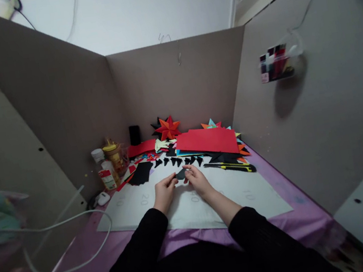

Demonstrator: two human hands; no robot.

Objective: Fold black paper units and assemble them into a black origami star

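Note:
Between my two hands, just above a white sheet (175,206), is a small piece of black paper (181,174). My left hand (166,193) pinches its left side, and my right hand (197,181) has its fingers closed on the right side. Beyond them several small folded black paper pieces (176,161) lie in a row. Flat black paper (142,173) rests to the left of the row. A yellow-and-black cutter (239,168) lies to the right of my right hand, beside another long, thin dark tool.
Red paper sheets (208,140) are stacked at the back, with a red-and-orange paper star (168,128) behind. Bottles (105,169) and a yellow-lidded jar (113,154) stand back left. A white cable (74,267) loops at the left. Grey panels (179,80) enclose the table.

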